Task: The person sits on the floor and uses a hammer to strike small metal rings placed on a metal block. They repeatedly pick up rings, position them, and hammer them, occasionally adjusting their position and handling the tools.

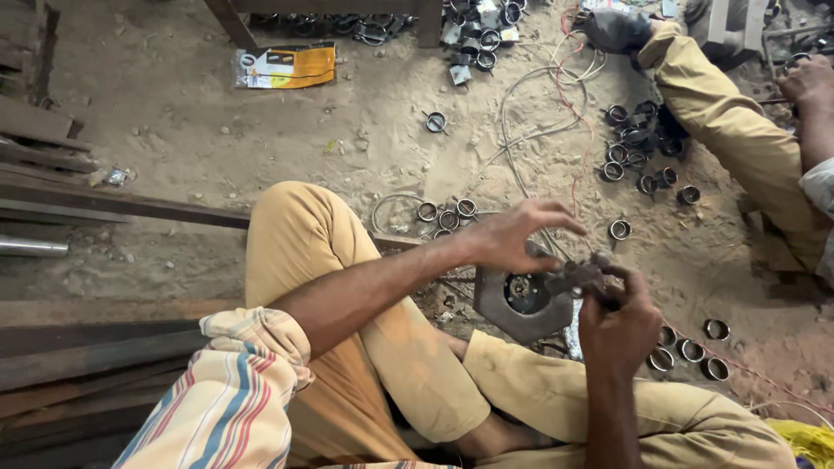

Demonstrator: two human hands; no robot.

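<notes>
The right hand (618,323) is gripping a small dark metal part (580,276), its fingers curled tight around the lower end so the piece is sticking out toward the left. The left hand (514,236) is reaching across in front of the body with its fingers spread and loosely arched, the fingertips hovering over and just touching the top of the same part; it is not closing around anything. Directly below the two hands, a thick rusty steel plate with a round hole (519,302) is lying on the sandy floor (200,130), just beside the person's crossed legs in tan trousers (304,243). Short shiny metal rings (691,349) are lying scattered on the sand to the right of the plate, more rings (446,213) are sitting just beyond the left hand, and a bigger pile of them (637,143) is lying farther off near a tangle of pale and red wires (556,104). A second person in tan trousers (730,122) is sitting at the upper right, one hand (808,82) resting near the picture's edge. An orange and white packet (287,66) is lying on the floor at the top, and dark steel bars (104,204) are stretching along the left side.
</notes>
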